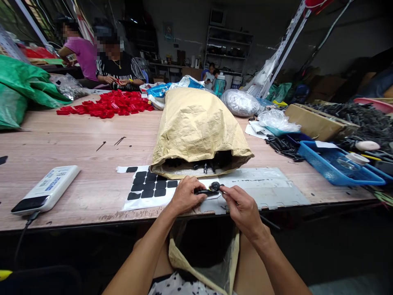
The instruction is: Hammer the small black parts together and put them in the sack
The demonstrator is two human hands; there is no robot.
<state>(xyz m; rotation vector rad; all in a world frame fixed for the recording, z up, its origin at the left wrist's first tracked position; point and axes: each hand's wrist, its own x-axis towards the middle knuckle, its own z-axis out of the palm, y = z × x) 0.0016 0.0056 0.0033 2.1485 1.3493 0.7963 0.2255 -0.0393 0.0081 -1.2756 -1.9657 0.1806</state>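
Left hand (188, 194): thumb and fingers closed on a slim black part (205, 191), near the table's (98, 200) front edge.
Right hand (242, 207): thumb and fingertip pinched at a round black piece (215, 186), by the right end of the slim black part.
Hands: just beside each other, not touching, with the work bridging the gap.
Grip advice: in the inspector's judgement, the left hold needed to stay firm and still, with the right pinch kept light so nothing skewed or slipped.
Drop risk: judged real; the dark mouth of a lap sack (177, 252) gaped just below the hands, so the work was best kept over the table.
White sheet (162, 201): left of the hands, bearing black patches (148, 185); the left wrist lay close to it and was best kept off the patches.
Joint: not made out; whether the round black piece was separate or attached could not be told. The left fingers covered the other end.
Large sack (201, 127): beyond the hands, black items showing at its opening, the interior lost in shadow.
Lap sack contents: too dark to read.
Green bag (27, 82): far left of the hands, cut off by the view.
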